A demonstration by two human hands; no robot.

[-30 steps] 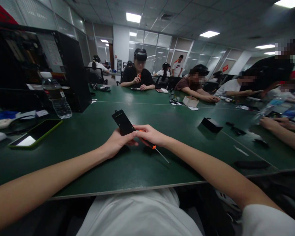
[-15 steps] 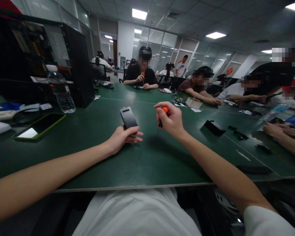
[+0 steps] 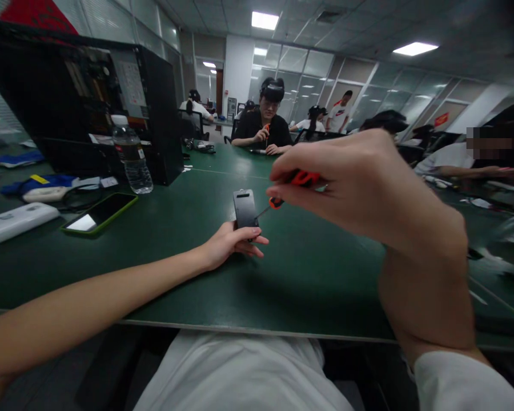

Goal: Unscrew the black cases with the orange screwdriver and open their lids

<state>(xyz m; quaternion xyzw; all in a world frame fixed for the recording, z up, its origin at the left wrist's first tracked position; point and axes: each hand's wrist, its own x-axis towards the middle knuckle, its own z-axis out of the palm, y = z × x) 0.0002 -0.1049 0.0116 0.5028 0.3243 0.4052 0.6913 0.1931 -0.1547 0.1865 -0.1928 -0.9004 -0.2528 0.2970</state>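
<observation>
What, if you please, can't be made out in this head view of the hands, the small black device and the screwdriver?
- Screwdriver: the right hand covers most of its orange handle, and the tip is too thin to tell whether it touches the device.
- Black device: its lower end is hidden behind the left hand; surface details are too small.
- Table: its right part is hidden by the right forearm.

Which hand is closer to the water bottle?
Left. The left hand rests on the table holding the black device, right of the water bottle. The right hand, gripping the screwdriver, is raised farther right.
</observation>
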